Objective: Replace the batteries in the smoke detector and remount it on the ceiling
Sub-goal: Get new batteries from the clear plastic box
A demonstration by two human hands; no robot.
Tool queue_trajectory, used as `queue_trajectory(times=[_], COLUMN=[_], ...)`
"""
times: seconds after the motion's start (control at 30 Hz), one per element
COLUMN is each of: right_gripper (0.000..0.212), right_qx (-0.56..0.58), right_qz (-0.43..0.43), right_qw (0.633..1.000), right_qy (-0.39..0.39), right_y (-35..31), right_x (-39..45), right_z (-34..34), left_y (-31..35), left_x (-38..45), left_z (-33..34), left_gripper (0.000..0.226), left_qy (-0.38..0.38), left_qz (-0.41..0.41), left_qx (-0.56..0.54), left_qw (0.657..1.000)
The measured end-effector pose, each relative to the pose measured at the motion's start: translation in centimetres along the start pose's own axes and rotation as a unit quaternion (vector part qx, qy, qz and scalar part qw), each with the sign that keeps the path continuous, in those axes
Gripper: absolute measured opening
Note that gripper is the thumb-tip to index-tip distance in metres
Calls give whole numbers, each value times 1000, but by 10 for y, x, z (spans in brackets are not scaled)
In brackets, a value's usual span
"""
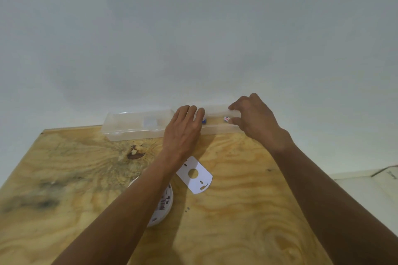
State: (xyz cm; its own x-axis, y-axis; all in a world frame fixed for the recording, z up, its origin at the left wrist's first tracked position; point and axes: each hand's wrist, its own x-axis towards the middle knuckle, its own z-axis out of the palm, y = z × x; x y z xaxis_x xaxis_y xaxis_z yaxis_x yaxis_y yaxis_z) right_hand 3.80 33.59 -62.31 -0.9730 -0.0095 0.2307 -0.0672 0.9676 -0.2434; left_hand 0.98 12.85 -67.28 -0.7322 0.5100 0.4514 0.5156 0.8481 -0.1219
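Smoke detector [164,204]: white, round, lying open-side up on the plywood table [64,178], partly hidden under the left forearm. White mounting plate [195,175]: lying just beside it. Clear plastic box [133,125]: sitting at the far edge against the wall. Left hand [183,131]: fingers reaching in, curling over a blue-tipped battery [204,121]; grip unclear. Right hand [254,118]: thumb and fingers parted, bracketing the box end near a white battery [226,119].

Counted on one plywood table [237,217]: two clear plastic boxes [133,127] end to end at the far edge, one white mounting plate [195,175], one round white smoke detector [165,204] partly hidden under the forearm. Two small items in the right-hand box, one blue [204,121], one white with red print [226,118]; too small to identify. Two bare hands, left hand [183,131] and right hand [256,120]
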Motion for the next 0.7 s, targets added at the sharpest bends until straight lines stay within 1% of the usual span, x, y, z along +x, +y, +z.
queue_trajectory(times=[0.1, 0.23, 0.3, 0.4, 0.5, 0.7], right_gripper=[44, 42, 40, 34, 26, 14], right_qx=[27, 36, 42, 58, 83, 123], right_qz=[12, 17, 21, 31, 30, 35], right_qw=[999, 998, 998, 998, 996, 990], right_qy=[-33, -38, -30, -11, 7, 52], right_y=[2, 5, 9, 14, 16, 15], right_x=[-2, -11, -15, -20, -24, -26], right_z=[1, 1, -1, 0, 6, 20], left_y=[3, 4, 5, 6, 2, 0], left_x=[0, -2, -1, -2, -1, 3], left_z=[0, -2, -5, -7, -7, -5], left_gripper=[52, 51, 46, 32, 23, 12], left_qy=[-12, -31, -32, -21, -34, -27], left_qz=[-2, -7, -8, -5, 0, 7], left_qx=[-20, -37, -56, -101, -109, -115], left_qw=[1000, 999, 998, 995, 993, 993])
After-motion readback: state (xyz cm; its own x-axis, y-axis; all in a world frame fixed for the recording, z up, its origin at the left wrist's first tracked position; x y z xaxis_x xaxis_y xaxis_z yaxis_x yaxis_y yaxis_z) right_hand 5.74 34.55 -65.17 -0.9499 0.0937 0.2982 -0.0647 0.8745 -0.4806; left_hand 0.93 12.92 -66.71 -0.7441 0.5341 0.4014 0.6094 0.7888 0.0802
